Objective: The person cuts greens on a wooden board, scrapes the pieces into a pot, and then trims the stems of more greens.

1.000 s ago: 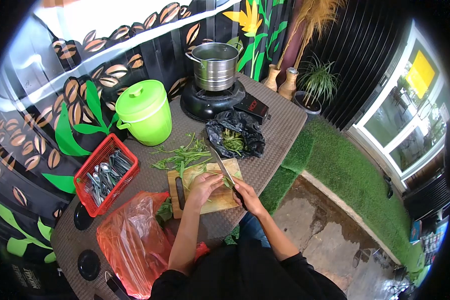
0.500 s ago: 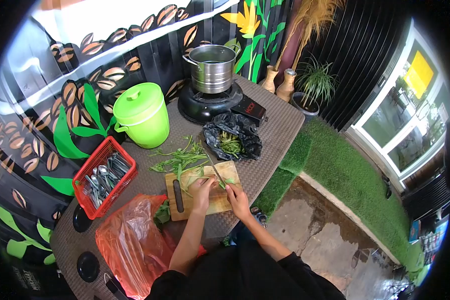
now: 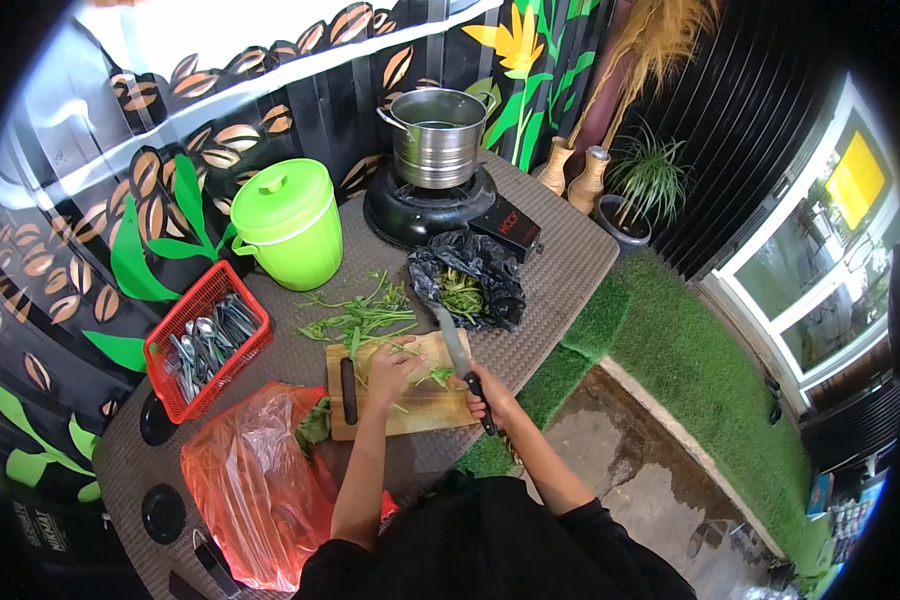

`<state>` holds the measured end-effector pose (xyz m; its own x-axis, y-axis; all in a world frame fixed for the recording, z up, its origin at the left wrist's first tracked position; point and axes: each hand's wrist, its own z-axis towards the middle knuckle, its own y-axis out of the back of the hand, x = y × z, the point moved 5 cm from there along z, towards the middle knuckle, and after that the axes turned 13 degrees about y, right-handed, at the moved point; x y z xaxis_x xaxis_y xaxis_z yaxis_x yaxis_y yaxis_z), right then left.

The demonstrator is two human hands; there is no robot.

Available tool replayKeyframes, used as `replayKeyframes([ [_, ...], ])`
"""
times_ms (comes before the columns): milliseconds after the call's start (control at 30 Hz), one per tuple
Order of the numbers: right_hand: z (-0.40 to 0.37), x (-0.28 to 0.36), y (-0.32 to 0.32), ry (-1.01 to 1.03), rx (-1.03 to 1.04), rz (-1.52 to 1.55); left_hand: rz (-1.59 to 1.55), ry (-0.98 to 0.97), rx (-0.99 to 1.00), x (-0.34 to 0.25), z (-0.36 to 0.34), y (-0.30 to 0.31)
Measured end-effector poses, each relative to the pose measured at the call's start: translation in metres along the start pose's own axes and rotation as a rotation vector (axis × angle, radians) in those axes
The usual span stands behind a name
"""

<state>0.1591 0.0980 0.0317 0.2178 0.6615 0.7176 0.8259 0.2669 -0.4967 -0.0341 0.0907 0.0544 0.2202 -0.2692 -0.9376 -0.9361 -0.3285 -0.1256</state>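
1. An orange bag (image 3: 255, 480) slumps on the bench (image 3: 560, 260), left of the board (image 3: 420, 408).
2. The left hand (image 3: 390, 365) is on the board, its grip curled down on greens (image 3: 432, 377), probably pinning them for cutting.
3. The right hand (image 3: 485, 392) is at the board's right edge, its grip closed round the knife (image 3: 455, 345), blade angled over the greens.
4. Just beyond the board, loose stems (image 3: 355, 318) and a black bag (image 3: 470, 280) lie within reach.
5. Farther beyond the board are the bucket (image 3: 288, 225) and pot (image 3: 438, 135).

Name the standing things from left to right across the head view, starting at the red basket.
Red cutlery basket, green lidded bucket, steel pot, two clay vases, potted plant.
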Motion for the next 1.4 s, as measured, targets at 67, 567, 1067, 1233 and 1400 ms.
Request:
replayKeyframes([
  [67,-0.001,0.005,0.014,0.089,-0.04,-0.061,0.045,-0.021,-0.018,0.003,0.004,0.003],
  [567,-0.015,0.006,-0.013,0.793,-0.168,-0.729,0.195,-0.094,0.349,-0.009,-0.033,-0.021],
  [1067,-0.03,-0.044,-0.051,0.894,-0.243,-0.736,0.075,0.15,0.461,0.013,-0.053,0.019],
  [1233,-0.032,-0.044,-0.044,0.784,-0.292,-0.717,0.153,0.14,0.483,0.02,-0.052,0.016],
  [1400,-0.034,-0.045,-0.039,0.706,-0.214,-0.556,0.258,0.06,0.422,0.026,-0.039,0.014],
])
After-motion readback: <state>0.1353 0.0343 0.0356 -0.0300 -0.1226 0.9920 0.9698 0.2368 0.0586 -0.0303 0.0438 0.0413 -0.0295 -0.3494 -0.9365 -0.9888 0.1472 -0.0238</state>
